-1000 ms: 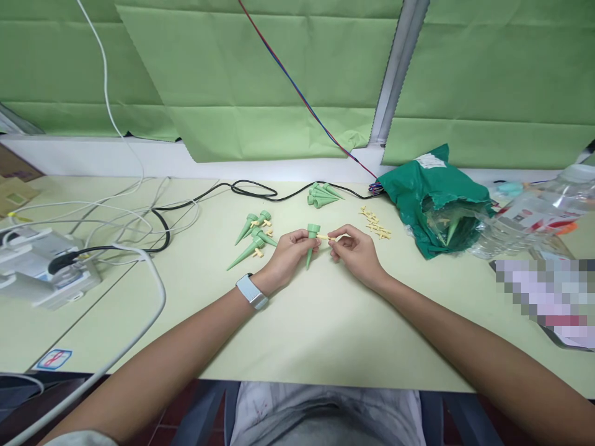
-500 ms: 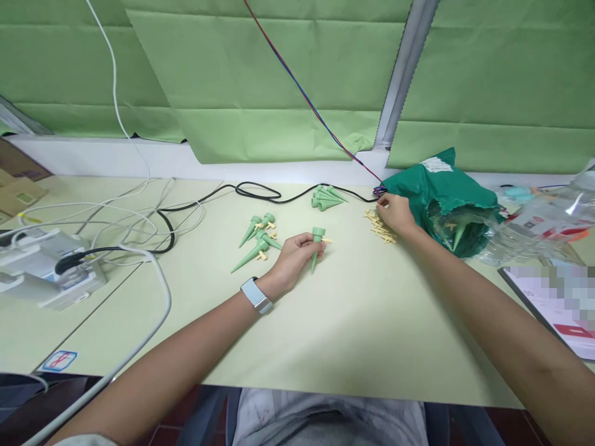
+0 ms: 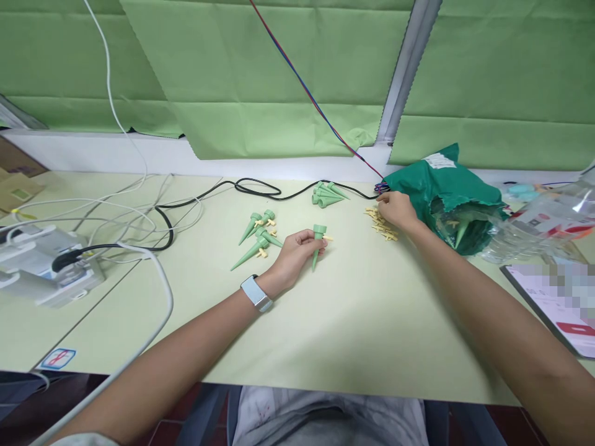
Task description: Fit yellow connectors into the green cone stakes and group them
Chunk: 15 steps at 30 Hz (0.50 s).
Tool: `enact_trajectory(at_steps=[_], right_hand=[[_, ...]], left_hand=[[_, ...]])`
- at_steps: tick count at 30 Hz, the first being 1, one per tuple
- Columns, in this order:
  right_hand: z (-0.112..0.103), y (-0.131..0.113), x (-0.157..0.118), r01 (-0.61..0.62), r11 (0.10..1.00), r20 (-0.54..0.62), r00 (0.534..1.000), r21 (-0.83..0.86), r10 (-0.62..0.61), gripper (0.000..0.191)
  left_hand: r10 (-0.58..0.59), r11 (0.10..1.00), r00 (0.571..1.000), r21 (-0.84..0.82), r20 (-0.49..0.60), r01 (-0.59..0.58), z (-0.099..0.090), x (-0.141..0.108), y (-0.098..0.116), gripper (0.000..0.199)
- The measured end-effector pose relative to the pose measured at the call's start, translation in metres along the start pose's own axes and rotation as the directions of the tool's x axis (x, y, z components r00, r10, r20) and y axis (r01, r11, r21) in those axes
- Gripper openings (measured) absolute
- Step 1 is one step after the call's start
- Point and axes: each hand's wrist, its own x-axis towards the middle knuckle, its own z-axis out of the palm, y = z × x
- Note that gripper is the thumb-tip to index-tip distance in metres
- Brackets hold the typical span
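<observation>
Left hand (image 3: 292, 257) is pinching a tapered green plastic spike (image 3: 317, 248); right hand (image 3: 395, 210) is curling over pale yellow plastic pegs (image 3: 382, 224), grip unclear, beside a torn green bag (image 3: 446, 186) holding more spikes (image 3: 461, 232).

Green cloth blinds (image 3: 279, 62) hanging above a white wall ledge (image 3: 139, 152)

Zigzag-cut blind edges beside a grey metal upright (image 3: 409, 68); a pale green surface (image 3: 372, 328) along the ledge; dark red floor tiles (image 3: 509, 427) below its front edge; soft, even indoor light.
</observation>
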Motion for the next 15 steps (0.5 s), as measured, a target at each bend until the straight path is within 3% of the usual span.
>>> enact_trajectory(at_steps=[3, 5, 7, 9, 12, 15], right_hand=[[-0.009, -0.015, -0.026, 0.087, 0.994, -0.16, 0.984, 0.065, -0.075, 0.032], [-0.013, -0.03, -0.056, 0.224, 0.947, -0.188, 0.965, 0.23, -0.183, 0.025], [-0.013, -0.047, -0.092, 0.231, 0.825, 0.018, 0.96, 0.515, -0.28, 0.024], [-0.01, -0.062, -0.126, 0.043, 0.672, 0.246, 0.912, 0.74, -0.329, 0.033], [-0.001, -0.071, -0.158, -0.067, 0.538, 0.3, 0.884, 0.841, -0.359, 0.033], [0.006, -0.07, -0.163, -0.078, 0.5, 0.287, 0.89, 0.862, -0.355, 0.032]], left_hand=[[0.0, 1.0, 1.0, 0.0, 0.006, 0.0, 0.0, 0.0, 0.0, 0.015], [0.003, 1.0, 1.0, -0.003, 0.01, -0.003, 0.0, 0.0, -0.001, 0.017], [0.009, 1.0, 1.0, 0.001, 0.016, -0.009, 0.001, 0.0, -0.002, 0.018], [0.013, 1.0, 0.999, 0.02, 0.036, -0.014, 0.002, -0.001, -0.002, 0.021], [0.03, 0.997, 0.995, 0.068, 0.091, -0.036, 0.006, -0.003, 0.0, 0.025], [0.047, 0.991, 0.988, 0.117, 0.145, -0.064, 0.008, -0.006, 0.003, 0.024]])
